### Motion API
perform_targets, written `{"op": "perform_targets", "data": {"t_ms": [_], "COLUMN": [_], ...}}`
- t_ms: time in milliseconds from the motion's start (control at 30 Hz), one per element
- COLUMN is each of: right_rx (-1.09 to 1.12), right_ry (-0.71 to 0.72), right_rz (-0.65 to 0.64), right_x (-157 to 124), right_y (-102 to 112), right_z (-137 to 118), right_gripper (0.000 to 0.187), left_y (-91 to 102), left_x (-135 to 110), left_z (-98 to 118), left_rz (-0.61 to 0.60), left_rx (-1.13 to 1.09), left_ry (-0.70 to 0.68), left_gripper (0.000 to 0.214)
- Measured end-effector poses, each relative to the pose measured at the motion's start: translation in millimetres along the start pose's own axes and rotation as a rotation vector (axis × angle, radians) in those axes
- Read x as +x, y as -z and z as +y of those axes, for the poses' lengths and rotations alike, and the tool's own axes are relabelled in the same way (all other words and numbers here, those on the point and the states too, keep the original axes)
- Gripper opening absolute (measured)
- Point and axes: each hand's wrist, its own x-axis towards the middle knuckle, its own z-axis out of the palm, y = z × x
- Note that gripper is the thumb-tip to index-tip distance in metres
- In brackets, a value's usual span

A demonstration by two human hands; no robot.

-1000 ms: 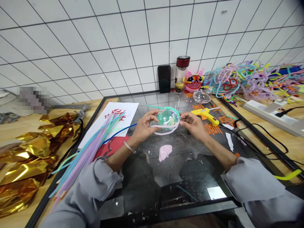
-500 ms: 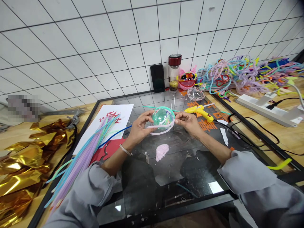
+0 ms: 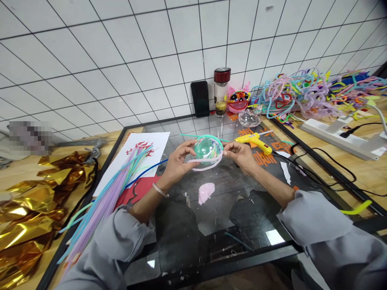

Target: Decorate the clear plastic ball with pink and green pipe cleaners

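Observation:
A clear plastic dome (image 3: 207, 148) with a green pipe cleaner round its rim is held above the dark glass tabletop. My left hand (image 3: 180, 158) pinches its left side between thumb and fingers. A pale lilac pipe cleaner (image 3: 208, 166) curves along the near edge of the dome. At the right edge, my right hand (image 3: 238, 156) presses thumb and fingertips on the lilac pipe cleaner where it meets the rim. A crumpled pink piece (image 3: 206, 193) lies below the hands. Just beyond my right hand rests a yellow glue gun (image 3: 254, 141).
Lilac and blue pipe cleaners (image 3: 104, 213) lie across white paper (image 3: 151, 141) at left, by gold foil (image 3: 27, 201). At the back stand a phone (image 3: 200, 99), a bottle (image 3: 221, 92) and a pink pig-like figure (image 3: 238, 100). A power strip (image 3: 341, 139) and black cables are at right.
Almost nothing differs. Both hands keep the same grip on the dome and the lilac pipe cleaner, with only a very slight shift.

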Motion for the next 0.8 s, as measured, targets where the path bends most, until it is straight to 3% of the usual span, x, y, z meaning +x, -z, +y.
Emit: {"op": "perform_targets", "data": {"t_ms": [333, 800], "right_rx": [-0.017, -0.066], "right_ry": [-0.042, -0.045], "right_rz": [0.007, 0.028], "right_x": [1, 5], "right_y": [8, 16], "right_z": [-4, -4], "right_gripper": [0.033, 0.032], "left_y": [7.6, 20.9], "left_x": [5, 11], "left_z": [9, 18], "left_rz": [-0.176, -0.342], "left_rx": [-0.124, 0.053], "left_ry": [-0.036, -0.106], "left_gripper": [0.030, 0.013]}}
